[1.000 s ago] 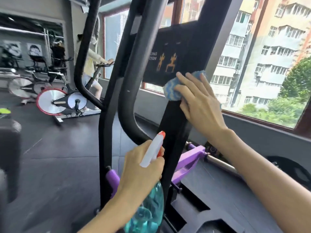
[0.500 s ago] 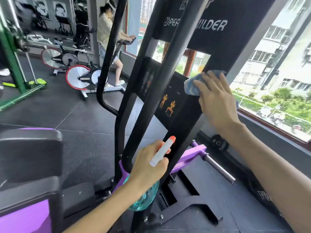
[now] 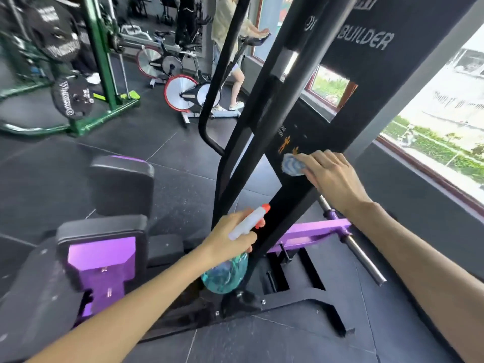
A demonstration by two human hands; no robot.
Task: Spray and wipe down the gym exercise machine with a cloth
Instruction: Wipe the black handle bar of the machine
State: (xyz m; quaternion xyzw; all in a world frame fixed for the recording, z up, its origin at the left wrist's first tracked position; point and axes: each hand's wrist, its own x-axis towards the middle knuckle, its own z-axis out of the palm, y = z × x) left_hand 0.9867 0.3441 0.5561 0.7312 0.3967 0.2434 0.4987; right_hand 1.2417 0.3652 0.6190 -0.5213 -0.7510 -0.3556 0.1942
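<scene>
The black exercise machine (image 3: 296, 127) rises through the middle of the view, with a slanted upright panel that bears orange figure decals. My right hand (image 3: 332, 176) presses a blue-and-white cloth (image 3: 292, 165) flat against that panel, just below the decals. My left hand (image 3: 230, 238) holds a spray bottle (image 3: 227, 271) low in front of the frame. The bottle has a teal body, a white head and a red nozzle that points up and right.
Black pads on a purple bracket (image 3: 104, 255) stand at the lower left. A purple arm with a steel bar (image 3: 358, 254) juts out to the right. A green rack (image 3: 102, 61), spin bikes (image 3: 188, 95) and a person (image 3: 230, 35) are behind. The window (image 3: 432, 121) runs along the right.
The view has tilted down, so the floor and base show. My right hand has slid the cloth down the panel, from beside the cut-out to below the decals. The bottle stays low.
</scene>
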